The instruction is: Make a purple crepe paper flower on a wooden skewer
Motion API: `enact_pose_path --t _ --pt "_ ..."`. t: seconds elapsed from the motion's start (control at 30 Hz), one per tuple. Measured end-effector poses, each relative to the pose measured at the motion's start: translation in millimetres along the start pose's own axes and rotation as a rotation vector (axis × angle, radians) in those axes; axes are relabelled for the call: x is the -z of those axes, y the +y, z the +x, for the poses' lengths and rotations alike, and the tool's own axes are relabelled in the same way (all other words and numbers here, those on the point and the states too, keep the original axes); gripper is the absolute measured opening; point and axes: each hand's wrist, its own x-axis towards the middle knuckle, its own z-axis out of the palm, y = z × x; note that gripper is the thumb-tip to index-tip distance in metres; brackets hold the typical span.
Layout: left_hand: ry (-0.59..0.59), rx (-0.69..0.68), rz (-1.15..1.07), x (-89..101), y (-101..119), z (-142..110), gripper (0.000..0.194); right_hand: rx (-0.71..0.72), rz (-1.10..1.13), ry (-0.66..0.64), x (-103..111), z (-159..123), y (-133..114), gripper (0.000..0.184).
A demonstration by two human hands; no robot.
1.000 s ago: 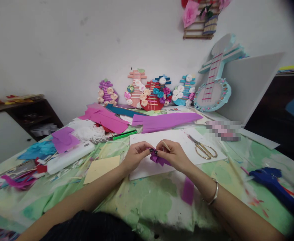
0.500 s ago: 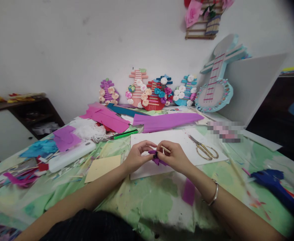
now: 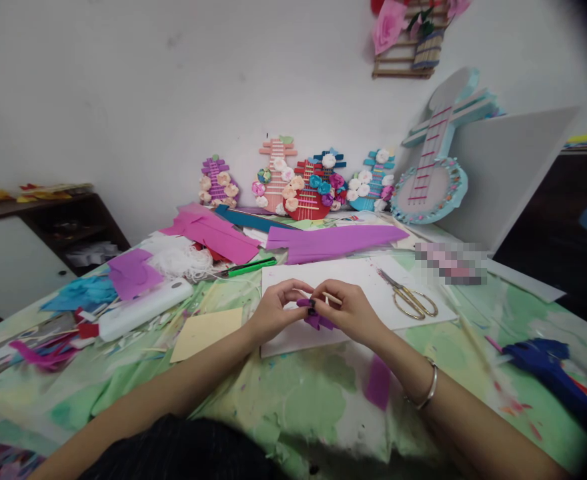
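Over the white board, my two hands meet at the fingertips around a small piece of purple crepe paper. My left hand pinches its left side between thumb and fingers. On the other side my right hand grips the same paper, and part of a thin pale stick shows between its fingers. The paper looks gathered into folds, and its upper part is partly covered by my fingertips. Gold-handled scissors lie on the board to the right of my hands.
A purple crepe strip and a green cutter lie behind the board. Yellow paper is at left, near a white glossy box. A blue glue gun rests at right. Decorated paper instruments stand against the wall.
Both hands stay in nearly the same place, still holding the purple paper. Its lower folds sit slightly differently below my right fingers. The whole view has shifted very slightly.
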Motion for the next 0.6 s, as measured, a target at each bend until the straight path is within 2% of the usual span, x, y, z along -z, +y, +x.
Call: enact_pose_path --t 0.13,0.33,0.5,0.6 --pt "0.002 0.024 -0.026 0.1 1.2 0.2 0.036 0.021 -0.018 -0.005 0.1 -0.8 1.6 0.009" --pt "0.057 0.049 -0.083 0.7 2.1 1.8 0.024 -0.002 -0.058 0.06 2.7 1.0 0.7 0.015" --pt "0.089 0.034 0.008 -1.3 7.6 2.3 0.023 -0.025 -0.215 0.097 11.1 2.9 0.7 0.019" --pt "0.097 0.032 0.063 -1.8 8.8 2.3 0.023 -0.06 -0.387 0.142 21.4 3.2 -2.3 0.033"
